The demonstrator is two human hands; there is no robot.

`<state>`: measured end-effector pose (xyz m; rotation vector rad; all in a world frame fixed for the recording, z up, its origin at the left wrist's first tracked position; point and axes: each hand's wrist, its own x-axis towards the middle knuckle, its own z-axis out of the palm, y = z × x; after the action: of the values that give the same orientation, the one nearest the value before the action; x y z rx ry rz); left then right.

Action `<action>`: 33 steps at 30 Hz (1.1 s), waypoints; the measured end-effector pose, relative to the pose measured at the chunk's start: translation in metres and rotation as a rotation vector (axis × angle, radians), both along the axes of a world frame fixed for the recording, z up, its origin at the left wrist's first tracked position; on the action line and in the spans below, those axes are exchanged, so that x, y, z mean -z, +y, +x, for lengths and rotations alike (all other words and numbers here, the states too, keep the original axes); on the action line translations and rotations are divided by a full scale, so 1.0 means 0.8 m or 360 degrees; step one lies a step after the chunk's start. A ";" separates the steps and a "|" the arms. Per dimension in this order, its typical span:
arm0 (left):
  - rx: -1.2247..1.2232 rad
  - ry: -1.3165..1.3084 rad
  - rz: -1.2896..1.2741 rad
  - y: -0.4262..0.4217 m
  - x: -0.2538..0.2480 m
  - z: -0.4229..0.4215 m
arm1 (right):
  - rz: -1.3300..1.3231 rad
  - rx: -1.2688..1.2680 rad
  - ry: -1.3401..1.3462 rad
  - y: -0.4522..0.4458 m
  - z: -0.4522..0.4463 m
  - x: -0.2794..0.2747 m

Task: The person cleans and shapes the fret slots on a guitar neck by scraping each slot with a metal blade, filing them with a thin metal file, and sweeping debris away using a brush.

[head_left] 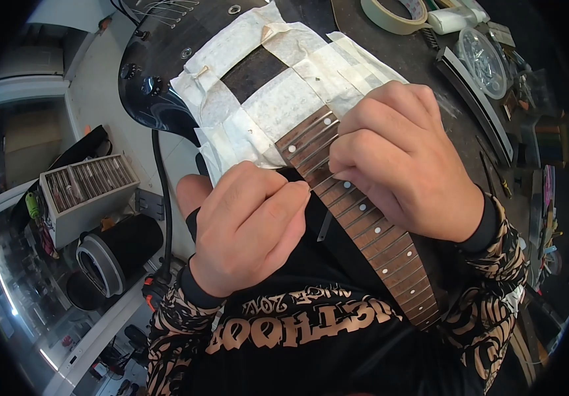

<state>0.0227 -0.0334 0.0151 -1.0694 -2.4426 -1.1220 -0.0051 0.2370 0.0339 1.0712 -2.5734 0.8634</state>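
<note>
An electric guitar's dark fretboard point(371, 245) with white dot inlays runs diagonally across my lap. White masking paper point(284, 102) covers much of the glossy black guitar body point(149, 109), around a dark rectangular opening. At the fretboard's left edge, my left hand point(251, 228) is closed in a pinch. My right hand point(400, 162) is curled over the opposite side, fingertips pressed together close to the frets. Whatever sits between the fingers of either hand is hidden or too thin to name. Below my left fingertips, a thin grey metal strip point(325, 227) lies on black cloth.
On the bench at upper right are a roll of masking tape point(400, 26), a white bottle point(455, 20), a clear plastic tub point(482, 66) and a long dark bar point(476, 109). To the left stand a slotted box point(66, 210) of thin pieces and a black cylinder point(126, 247).
</note>
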 end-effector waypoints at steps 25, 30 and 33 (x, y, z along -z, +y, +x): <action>-0.0018 0.0036 0.0059 -0.003 0.001 -0.001 | 0.0106 0.0008 0.0049 -0.005 0.001 -0.007; -0.0077 0.0088 0.0030 -0.003 0.001 -0.002 | 0.0106 -0.0006 0.0058 -0.008 -0.004 -0.006; -0.0025 0.0059 -0.0013 -0.002 -0.003 0.003 | 0.0142 -0.0016 0.0048 -0.004 0.004 -0.006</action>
<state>0.0250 -0.0348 0.0171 -1.0620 -2.4249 -1.0792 -0.0020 0.2338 0.0387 1.1139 -2.6053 0.7353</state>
